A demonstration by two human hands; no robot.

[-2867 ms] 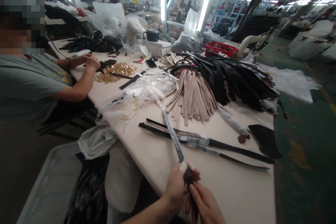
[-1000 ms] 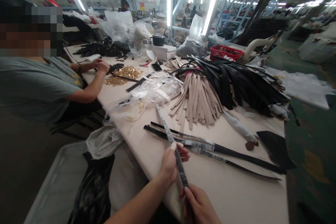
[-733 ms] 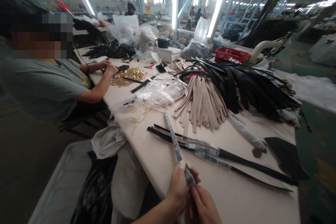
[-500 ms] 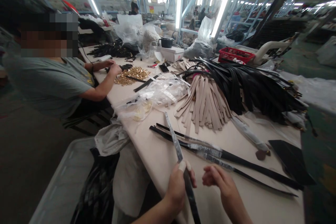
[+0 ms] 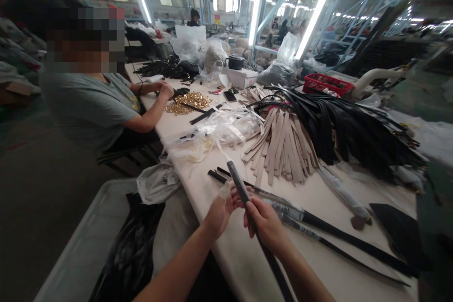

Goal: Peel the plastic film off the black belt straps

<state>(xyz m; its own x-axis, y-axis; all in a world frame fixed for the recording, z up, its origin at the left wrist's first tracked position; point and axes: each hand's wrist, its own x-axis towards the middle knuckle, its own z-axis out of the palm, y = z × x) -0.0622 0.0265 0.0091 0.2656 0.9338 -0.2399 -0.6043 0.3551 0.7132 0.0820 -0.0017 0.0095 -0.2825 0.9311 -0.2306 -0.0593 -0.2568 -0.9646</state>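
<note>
A long black strap (image 5: 238,184) slants up from the bottom of the view over the table's near edge. My right hand (image 5: 264,222) is closed round it, thumb on top, a little below its upper end. To the left, my left hand (image 5: 218,211) has its thumb apart and its fingers reaching behind the strap, seemingly touching it. A pale wrap covers the left thumb. Beyond the strap's tip a thin whitish strip (image 5: 223,152) shows. More black straps (image 5: 339,227), partly wrapped in clear plastic, lie on the table to the right.
Beige strips (image 5: 283,146) and a heap of black straps (image 5: 348,125) cover the table's far right. Crumpled plastic (image 5: 228,125) lies mid-table. At left a co-worker (image 5: 88,104) sits by gold-coloured pieces (image 5: 193,101). A grey bin (image 5: 76,231) stands below the left edge.
My right hand, open and apart before, now grips the strap. The left hand has loosened its hold and moved left. The strap's upper end, covered in plastic film before, now looks dark.
</note>
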